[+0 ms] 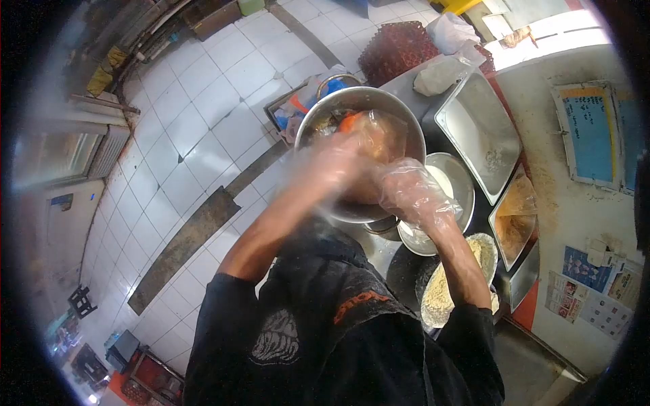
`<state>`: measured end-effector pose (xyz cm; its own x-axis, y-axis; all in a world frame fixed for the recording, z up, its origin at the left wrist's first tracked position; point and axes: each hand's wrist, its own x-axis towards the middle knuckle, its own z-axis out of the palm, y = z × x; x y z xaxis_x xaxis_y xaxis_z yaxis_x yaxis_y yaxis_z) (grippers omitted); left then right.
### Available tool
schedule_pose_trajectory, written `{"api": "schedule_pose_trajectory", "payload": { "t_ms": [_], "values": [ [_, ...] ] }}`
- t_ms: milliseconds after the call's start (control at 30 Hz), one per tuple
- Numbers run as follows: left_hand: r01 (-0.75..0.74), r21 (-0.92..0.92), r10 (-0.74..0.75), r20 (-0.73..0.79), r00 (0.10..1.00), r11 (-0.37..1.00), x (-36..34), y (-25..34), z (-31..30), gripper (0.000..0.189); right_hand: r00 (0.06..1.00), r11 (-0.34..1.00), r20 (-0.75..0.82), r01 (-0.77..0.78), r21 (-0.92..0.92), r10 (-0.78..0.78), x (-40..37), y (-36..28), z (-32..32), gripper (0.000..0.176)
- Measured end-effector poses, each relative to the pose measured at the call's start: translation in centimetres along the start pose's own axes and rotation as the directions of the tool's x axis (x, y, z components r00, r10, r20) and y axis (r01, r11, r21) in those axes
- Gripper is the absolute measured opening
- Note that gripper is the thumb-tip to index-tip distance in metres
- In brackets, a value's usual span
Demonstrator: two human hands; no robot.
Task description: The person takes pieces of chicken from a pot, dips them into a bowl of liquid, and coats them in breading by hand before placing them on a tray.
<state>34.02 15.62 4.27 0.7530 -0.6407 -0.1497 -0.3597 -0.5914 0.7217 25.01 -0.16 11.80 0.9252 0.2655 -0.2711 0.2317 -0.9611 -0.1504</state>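
Observation:
Both my hands wear loose clear plastic gloves and are over a large steel bowl (318, 118) that holds orange and brown food. My left hand (332, 162) is blurred by motion at the bowl's middle, right beside a clear plastic bag (382, 135) with brownish contents. Whether it grips the bag I cannot tell. My right hand (412, 195) hovers at the bowl's near right rim with its fingers curled in. Nothing shows inside them.
A smaller steel bowl (464, 179) with white contents sits right of the big one. A dish of pale crumbs (450, 287) is nearer me. Two steel trays (477, 128) (514, 227) stand along the wall. A red crate (396, 47) and a white bag (440, 74) lie beyond. To the left is white tiled floor (203, 115).

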Motion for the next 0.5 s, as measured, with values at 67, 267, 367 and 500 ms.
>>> {"api": "schedule_pose_trajectory", "payload": {
  "t_ms": [67, 267, 367, 500],
  "values": [
    [-0.027, -0.071, 0.031, 0.063, 0.998, 0.997, -0.5, -0.6, 0.3, 0.024, 0.98, 0.994, 0.194, -0.06, 0.092, 0.041, 0.6, -0.9, -1.3, 0.012],
    [-0.151, -0.039, 0.147, -0.105, 0.984, 0.988, -2.0, -1.7, 1.1, 0.018, 0.975, 0.967, -0.004, -0.221, -0.127, 0.222, 0.3, -0.3, 0.0, 0.014],
    [-0.027, -0.341, 0.038, 0.028, 0.999, 0.94, -2.3, -2.6, 1.0, 0.018, 0.985, 0.992, -0.118, -0.127, -0.016, 0.124, -1.2, 0.9, -1.2, 0.011],
    [-0.16, -0.156, 0.143, -0.112, 0.983, 0.975, -2.0, -2.0, 1.3, 0.018, 0.966, 0.973, -0.178, -0.206, -0.104, 0.186, -1.7, -1.0, -0.5, 0.019]
  ]
}}
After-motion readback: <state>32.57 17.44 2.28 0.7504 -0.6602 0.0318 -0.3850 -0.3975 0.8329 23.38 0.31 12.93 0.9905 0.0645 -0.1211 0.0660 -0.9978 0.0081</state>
